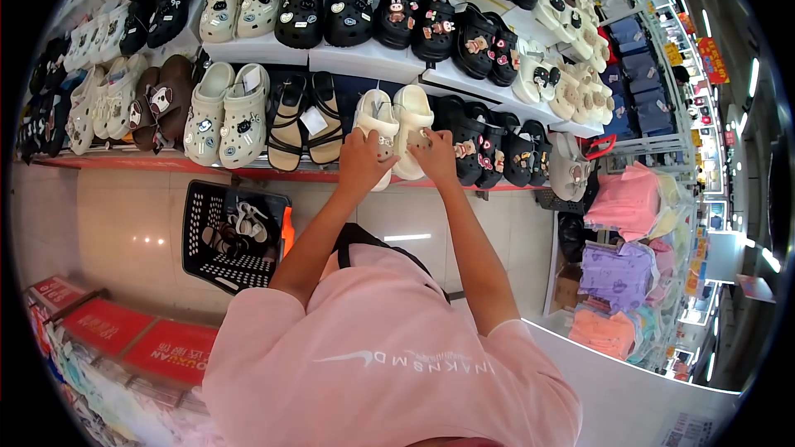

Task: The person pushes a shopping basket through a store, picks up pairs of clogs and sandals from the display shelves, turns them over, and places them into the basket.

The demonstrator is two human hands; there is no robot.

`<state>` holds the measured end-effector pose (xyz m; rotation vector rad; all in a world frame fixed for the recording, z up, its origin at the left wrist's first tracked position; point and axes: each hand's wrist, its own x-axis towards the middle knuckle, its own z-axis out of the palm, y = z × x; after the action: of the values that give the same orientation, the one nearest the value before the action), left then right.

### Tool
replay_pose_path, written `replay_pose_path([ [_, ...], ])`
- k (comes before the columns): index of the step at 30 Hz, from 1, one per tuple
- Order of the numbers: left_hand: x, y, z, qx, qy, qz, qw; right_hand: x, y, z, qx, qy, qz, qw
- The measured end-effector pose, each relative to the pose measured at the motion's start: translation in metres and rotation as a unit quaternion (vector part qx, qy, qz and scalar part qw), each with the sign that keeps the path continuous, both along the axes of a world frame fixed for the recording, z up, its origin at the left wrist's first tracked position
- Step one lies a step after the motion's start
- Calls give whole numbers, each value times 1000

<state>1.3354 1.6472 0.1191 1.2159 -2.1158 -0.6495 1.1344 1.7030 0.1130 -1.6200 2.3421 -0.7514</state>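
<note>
A pair of cream clogs with small brown charms lies at the front edge of the shelf, toes toward me. My left hand (364, 158) is closed around the toe of the left cream clog (375, 108). Around the toe side of the right cream clog (411, 101), my right hand (434, 155) has its fingers curled. Black strappy sandals (291, 120) with a white tag are just left of my left hand. Black clogs with charms (464, 145) stand close to the right of my right hand.
Stepped shelves (364, 63) hold rows of clogs and sandals. A black shopping basket (199, 232) with sandals inside sits on the floor at left. Folded shirts (617, 275) hang at right. Red boxes (112, 327) line the lower left.
</note>
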Motion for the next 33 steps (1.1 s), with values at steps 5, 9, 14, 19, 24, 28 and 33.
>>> replay_pose_path([
  [5, -12, -49, -8, -32, 74, 84, 993, 6, 0, -1, 4, 26, -3, 1000],
  [9, -42, -110, -24, 21, 34, 79, 996, 6, -4, 2, 27, 31, 2, 999],
  [14, -69, -132, -44, 127, 82, 2, 989, 1, -1, -2, 17, 31, -4, 999],
  [19, -40, -88, 1, -72, 156, -185, 968, 6, -1, -8, 4, -1, -23, 1000],
  [24, -12, -32, -7, -141, 26, -231, 962, 5, 0, -10, -8, 37, -33, 999],
  [28, -12, -21, -23, -125, 83, -184, 971, 8, -1, -7, 16, 5, -50, 999],
  [33, -9, -13, -18, -141, 48, -179, 973, 4, 3, -19, -11, 24, -37, 999],
])
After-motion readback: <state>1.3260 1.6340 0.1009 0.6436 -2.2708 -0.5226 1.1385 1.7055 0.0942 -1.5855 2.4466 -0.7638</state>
